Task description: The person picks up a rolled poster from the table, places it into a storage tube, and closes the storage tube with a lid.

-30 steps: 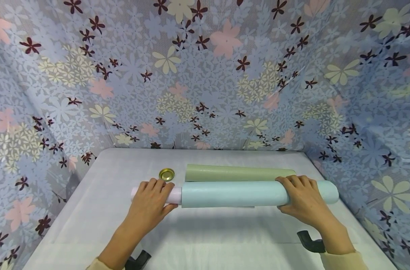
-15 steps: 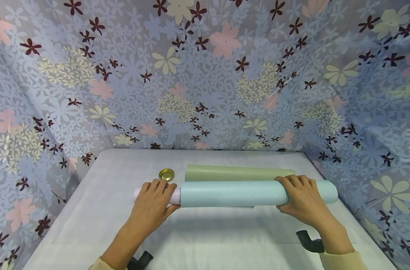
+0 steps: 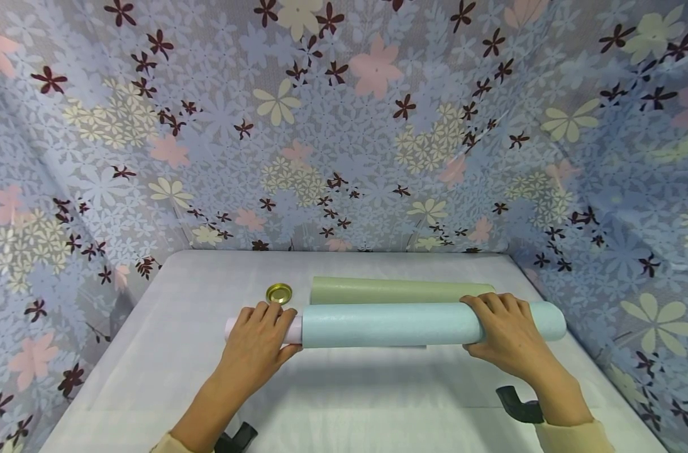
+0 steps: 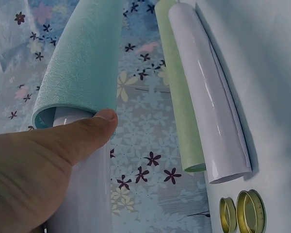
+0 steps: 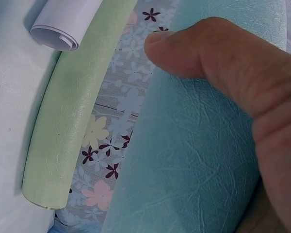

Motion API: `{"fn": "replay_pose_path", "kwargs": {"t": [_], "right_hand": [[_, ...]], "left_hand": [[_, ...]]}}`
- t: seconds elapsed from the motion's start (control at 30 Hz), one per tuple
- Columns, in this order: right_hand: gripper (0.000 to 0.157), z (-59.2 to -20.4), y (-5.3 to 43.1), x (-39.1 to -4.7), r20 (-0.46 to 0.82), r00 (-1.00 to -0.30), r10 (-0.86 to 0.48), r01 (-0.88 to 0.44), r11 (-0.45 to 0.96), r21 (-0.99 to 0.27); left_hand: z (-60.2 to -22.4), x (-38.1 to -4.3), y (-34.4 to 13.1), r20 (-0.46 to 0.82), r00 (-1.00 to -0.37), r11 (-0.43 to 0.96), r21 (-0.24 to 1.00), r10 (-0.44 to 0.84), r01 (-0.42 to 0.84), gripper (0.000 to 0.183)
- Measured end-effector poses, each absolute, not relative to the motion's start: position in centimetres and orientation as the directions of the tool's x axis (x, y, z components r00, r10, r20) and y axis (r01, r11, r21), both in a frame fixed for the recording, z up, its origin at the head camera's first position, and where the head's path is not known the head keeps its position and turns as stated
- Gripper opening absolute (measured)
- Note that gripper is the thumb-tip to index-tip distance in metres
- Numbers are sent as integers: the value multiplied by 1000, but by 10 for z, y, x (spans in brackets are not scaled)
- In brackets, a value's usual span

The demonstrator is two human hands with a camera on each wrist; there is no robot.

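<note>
My left hand grips a narrow white paper roll near its left end, fingers over the top and thumb underneath. The roll's other end sits inside a wider light-blue textured roll. My right hand grips the blue roll near its right end. Both rolls lie level, held up over the table, with a shadow below. In the left wrist view, my left thumb reaches the blue roll's mouth, where the white roll enters. My right thumb lies along the blue surface in the right wrist view.
Behind the held rolls, a green roll lies on the white-covered table. Beside it lies another white roll, mostly hidden in the head view. Two gold-coloured lids, one nearer the rolls' line, sit left of them. Floral cloth surrounds the table.
My left hand has moved slightly right with the white roll, and less of that roll shows outside the blue one. The right hand and blue roll have shifted only a little left.
</note>
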State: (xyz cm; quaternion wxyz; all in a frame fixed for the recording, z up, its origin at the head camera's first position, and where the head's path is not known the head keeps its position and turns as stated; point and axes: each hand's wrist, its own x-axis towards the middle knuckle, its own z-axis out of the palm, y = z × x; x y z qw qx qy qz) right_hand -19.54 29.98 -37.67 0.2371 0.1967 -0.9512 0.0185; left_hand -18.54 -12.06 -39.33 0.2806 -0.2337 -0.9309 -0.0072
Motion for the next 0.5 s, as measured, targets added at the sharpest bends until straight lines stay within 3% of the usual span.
{"fn": "replay_pose_path", "kwargs": {"t": [0.5], "right_hand": [[79, -377, 300, -196, 452, -815, -363, -374, 925, 69]], "left_hand": [[-392, -184, -127, 517, -738, 890, -115, 433, 442, 65]]}}
